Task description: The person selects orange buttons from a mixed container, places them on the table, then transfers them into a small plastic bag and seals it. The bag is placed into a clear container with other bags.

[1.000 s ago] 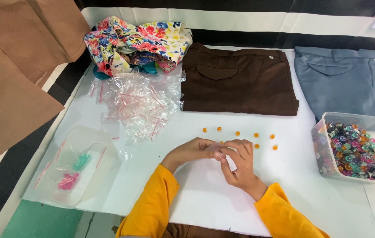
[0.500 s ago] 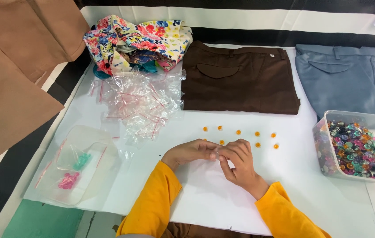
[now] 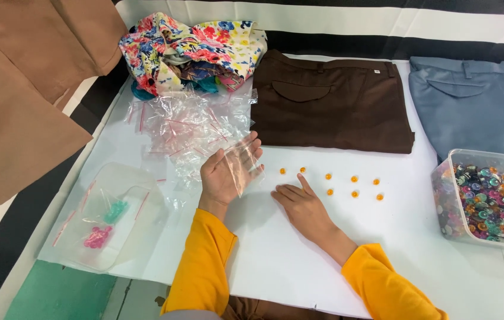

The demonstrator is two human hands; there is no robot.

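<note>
We see left hand [image 3: 223, 173] raised palm-up, fingers spread, small clear zip bag [image 3: 243, 164] lying across fingers, loosely held. Right hand [image 3: 300, 204] flat on white table [image 3: 299, 266], fingers extended, holding nothing, index tip near orange beads [image 3: 329, 184] scattered in two loose rows just beyond. Pile of clear zip bags [image 3: 189, 127] beyond left hand. Clear tub of mixed coloured beads [image 3: 486, 198] at right. Folded brown trousers [image 3: 329, 101] behind beads.
</note>
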